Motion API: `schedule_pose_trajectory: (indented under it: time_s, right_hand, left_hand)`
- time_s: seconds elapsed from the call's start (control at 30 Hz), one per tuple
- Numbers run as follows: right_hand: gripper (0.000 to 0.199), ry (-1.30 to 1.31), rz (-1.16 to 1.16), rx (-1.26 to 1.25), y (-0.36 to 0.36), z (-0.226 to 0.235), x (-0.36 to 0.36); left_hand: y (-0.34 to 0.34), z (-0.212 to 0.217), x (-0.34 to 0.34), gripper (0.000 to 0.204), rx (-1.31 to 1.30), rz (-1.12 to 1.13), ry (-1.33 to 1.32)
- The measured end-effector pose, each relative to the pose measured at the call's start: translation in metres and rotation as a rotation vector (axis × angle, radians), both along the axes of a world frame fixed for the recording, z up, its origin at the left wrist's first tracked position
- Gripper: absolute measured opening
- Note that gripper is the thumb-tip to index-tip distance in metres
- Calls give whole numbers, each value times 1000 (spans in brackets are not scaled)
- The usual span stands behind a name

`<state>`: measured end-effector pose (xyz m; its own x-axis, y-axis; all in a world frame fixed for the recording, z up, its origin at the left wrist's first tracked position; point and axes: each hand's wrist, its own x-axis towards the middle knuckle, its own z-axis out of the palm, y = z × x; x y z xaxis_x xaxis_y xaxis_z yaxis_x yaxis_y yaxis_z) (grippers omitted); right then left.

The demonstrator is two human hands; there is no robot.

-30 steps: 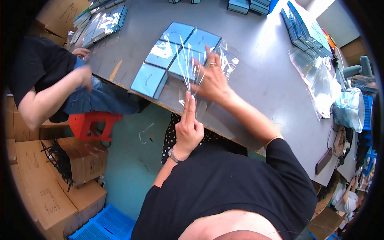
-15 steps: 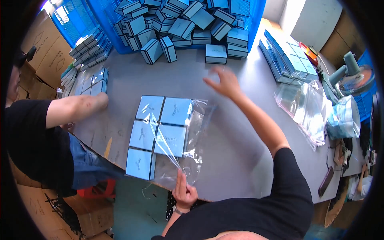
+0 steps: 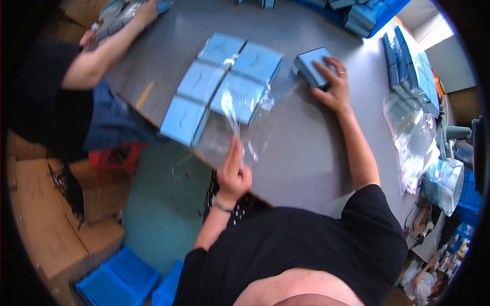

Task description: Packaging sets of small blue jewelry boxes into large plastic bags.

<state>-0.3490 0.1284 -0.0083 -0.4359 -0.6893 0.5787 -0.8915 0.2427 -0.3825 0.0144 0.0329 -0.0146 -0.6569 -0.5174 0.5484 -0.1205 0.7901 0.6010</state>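
My right hand (image 3: 333, 84) lies on a light blue flat box (image 3: 314, 66) on the grey table (image 3: 306, 153), fingers wrapped over its near edge. My left hand (image 3: 234, 176) hovers at the table's front edge and pinches a clear plastic bag (image 3: 255, 115) that stretches up toward the boxes. Several light blue flat boxes (image 3: 219, 86) lie side by side in two rows left of the right hand; the bag partly covers the nearest ones.
Another person's arm (image 3: 102, 51) reaches over the table's far left corner. Clear bags (image 3: 413, 137) and stacked blue boxes (image 3: 408, 66) lie at the right. Blue crates (image 3: 357, 13) hold boxes at the back. Cardboard cartons (image 3: 46, 214) and a red stool (image 3: 115, 155) stand on the floor.
My right hand has come back from the far crates with one blue box and set it on the table beside the rows. My left hand still holds the bag.
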Motion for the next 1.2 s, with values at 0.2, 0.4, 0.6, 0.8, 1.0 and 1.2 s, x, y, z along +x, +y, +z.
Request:
schedule_pose_trajectory:
  time_s: [0.2,0.4,0.6,0.8,1.0,1.2]
  right_hand:
    - [70,-1409,655,-566,62,35,127]
    - [72,-800,968,-47,11,14,179]
    - [67,-339,820,2,30,22,195]
    - [70,-153,739,25,41,19,209]
    - [71,-17,673,60,32,15,218]
    - [69,-25,687,55,4,24,223]
  left_hand:
    - [23,19,15,78,263,23,-49]
    - [22,39,34,82,504,-100,38]
    - [29,17,46,84,412,-79,94]
    - [32,1,45,73,286,-10,108]
    - [43,10,38,71,0,168,-49]
    - [31,17,40,68,4,52,-33]
